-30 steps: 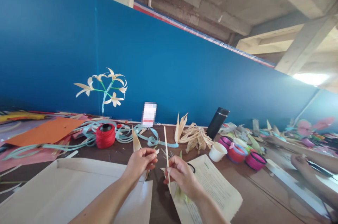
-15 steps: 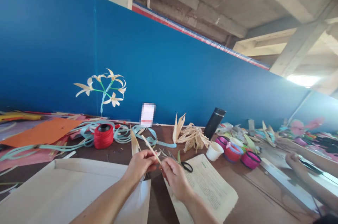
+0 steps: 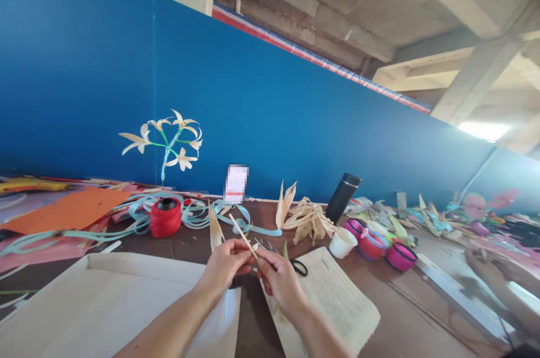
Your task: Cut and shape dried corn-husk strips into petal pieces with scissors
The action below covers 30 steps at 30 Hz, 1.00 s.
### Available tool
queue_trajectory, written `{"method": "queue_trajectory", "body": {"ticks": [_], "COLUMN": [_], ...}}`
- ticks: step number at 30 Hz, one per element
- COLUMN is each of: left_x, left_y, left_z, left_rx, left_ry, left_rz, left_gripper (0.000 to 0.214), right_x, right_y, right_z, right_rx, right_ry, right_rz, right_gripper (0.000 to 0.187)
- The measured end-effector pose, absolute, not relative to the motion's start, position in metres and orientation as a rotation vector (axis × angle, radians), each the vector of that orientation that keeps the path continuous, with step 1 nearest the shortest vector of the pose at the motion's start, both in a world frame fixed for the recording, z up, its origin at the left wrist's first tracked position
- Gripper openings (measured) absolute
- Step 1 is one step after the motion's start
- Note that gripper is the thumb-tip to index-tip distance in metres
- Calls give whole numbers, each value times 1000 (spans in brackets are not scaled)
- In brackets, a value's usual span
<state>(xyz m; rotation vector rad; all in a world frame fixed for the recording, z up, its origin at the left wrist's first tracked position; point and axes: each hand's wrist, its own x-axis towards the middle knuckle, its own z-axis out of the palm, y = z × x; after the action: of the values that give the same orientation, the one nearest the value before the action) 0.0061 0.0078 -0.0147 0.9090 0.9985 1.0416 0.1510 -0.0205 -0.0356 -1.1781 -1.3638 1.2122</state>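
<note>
A thin pale stick (image 3: 242, 232) slants up and to the left out of the closed fingers of both hands. My left hand (image 3: 226, 267) pinches it from the left, and my right hand (image 3: 279, 281) has its thumb and fingers closed at the stick's lower end. The fingertips nearly meet, and they hide what lies between them. Scissors with black handles (image 3: 299, 267) lie just behind my right hand, partly covered by it. A dry corn husk piece (image 3: 215, 227) stands up behind my left hand. Under my right wrist is a printed sheet (image 3: 337, 296).
White paper (image 3: 139, 290) covers the near left. Behind are a red twine spool (image 3: 166, 218), blue ribbon (image 3: 198, 217), a husk flower spray (image 3: 171, 147), dried husks (image 3: 310, 220), a white cup (image 3: 342, 242) and a black bottle (image 3: 342, 198). Another person's hand (image 3: 485, 265) works at right.
The stick's upper end has shifted slightly right and leans less to the left. My right fingers have moved a little around its lower end. The other person's hands have moved.
</note>
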Motion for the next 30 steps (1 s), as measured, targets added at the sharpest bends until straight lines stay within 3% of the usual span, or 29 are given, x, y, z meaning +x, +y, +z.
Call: {"method": "queue_trajectory", "body": {"ticks": [9,17,24,30], "left_x": [4,1,5,7], "left_y": [9,7,7,7], "left_z": [-18,-12,-16,-19], "left_rx": [924,956,1013,1075], "left_ry": [1032,1048,1046,1061], "left_rz": [938,883,928,943], "left_gripper": [31,38,33,27], "right_x": [152,151,152,151], "right_y": [-24,-25,-26,-29], "right_z": [-32,-31,-28,-21], "right_rx": [-1222,-1234,-1246,-1240], "right_ry": [-1504,-1493,-1493,-1616], "right_rz": [992,1009,997,762], "right_gripper": [33,36,36,28]}}
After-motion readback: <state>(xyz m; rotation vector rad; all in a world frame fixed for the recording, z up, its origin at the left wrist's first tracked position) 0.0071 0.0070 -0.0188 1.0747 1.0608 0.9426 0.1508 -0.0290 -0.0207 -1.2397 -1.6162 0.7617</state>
